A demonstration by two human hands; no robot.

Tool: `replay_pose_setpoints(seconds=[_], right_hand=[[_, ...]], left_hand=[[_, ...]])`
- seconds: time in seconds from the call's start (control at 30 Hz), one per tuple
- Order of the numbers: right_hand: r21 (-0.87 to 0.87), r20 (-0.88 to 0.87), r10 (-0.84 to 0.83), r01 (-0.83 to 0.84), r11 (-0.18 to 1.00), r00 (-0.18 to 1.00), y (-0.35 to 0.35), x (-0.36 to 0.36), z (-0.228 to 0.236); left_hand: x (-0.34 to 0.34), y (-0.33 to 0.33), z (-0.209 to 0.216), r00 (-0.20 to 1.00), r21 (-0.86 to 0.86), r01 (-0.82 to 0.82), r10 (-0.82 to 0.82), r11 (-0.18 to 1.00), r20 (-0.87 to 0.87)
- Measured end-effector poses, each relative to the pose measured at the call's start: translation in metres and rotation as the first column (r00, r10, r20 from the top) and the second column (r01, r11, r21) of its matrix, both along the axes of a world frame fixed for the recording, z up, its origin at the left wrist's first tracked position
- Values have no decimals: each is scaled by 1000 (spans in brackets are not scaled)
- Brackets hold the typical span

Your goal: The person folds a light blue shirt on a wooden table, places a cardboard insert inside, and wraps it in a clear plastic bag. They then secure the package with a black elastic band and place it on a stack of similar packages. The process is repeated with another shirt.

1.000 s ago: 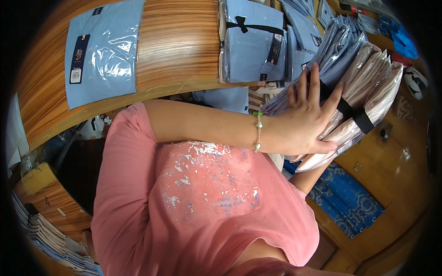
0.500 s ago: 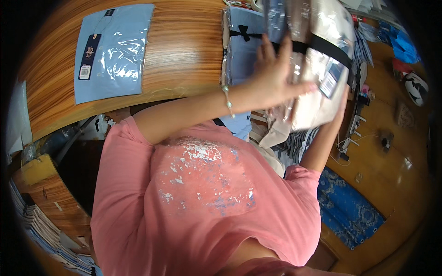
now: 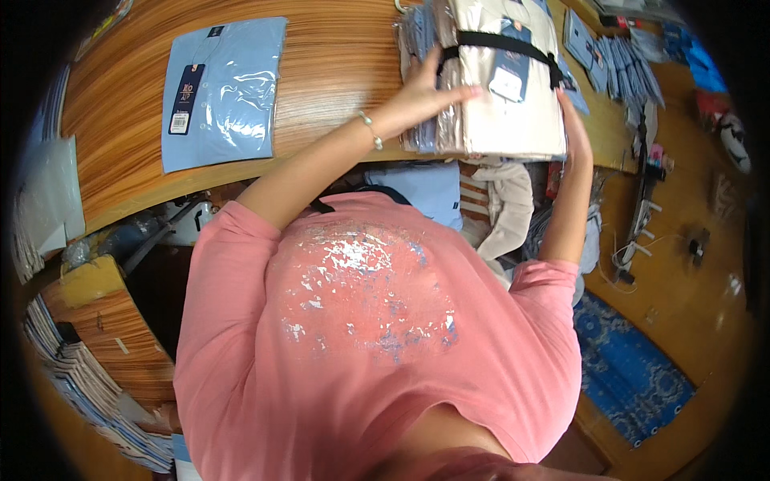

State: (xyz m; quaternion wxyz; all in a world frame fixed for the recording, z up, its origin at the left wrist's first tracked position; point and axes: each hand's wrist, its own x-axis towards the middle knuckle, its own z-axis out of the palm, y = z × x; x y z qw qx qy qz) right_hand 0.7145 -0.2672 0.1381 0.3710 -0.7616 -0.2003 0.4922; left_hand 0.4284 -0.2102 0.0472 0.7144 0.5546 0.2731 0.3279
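A bundle of folded shirts point(image 3: 521, 128) in clear plastic, tied with a black strap, sits at the table's front edge. Its top shirt is cream and carries a dark hang tag point(image 3: 511, 68); bluish packs show along its left side. My left hand point(image 3: 429, 92) grips that side, thumb over the top edge and fingers partly hidden by the strap. Against the opposite side, my right hand point(image 3: 576, 132) is pressed, its fingers partly out of sight. Farther left, a light-blue folded shirt point(image 3: 233, 104) in plastic lies flat with its own dark tag.
The wood-grain table point(image 3: 337, 56) curves across the top. Blue packed shirts point(image 3: 605, 64) lie at its right end. Below its edge hang loose beige garments point(image 3: 509, 196). A power strip point(image 3: 638, 228) with cables and a blue patterned mat point(image 3: 630, 369) are at right. Stacked garments point(image 3: 96, 397) stand lower left.
The bundle, tilted and raised half a second ago, has come down level at the table edge, its cream top facing up. Both hands have stayed on it. The whole view has shifted slightly.
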Motion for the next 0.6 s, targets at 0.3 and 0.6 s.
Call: replay_pose_setpoints(seconds=[0.3, 0.6], right_hand=[[82, 428, 202, -260, 962, 881, -2, -14, 9], [209, 230, 227, -276, 938, 946, -2, 48, -23]], left_hand=[[10, 0, 29, 995, 18, -81, 80, 997, 61], [37, -16, 0, 972, -6, -229, 229, 973, -45]])
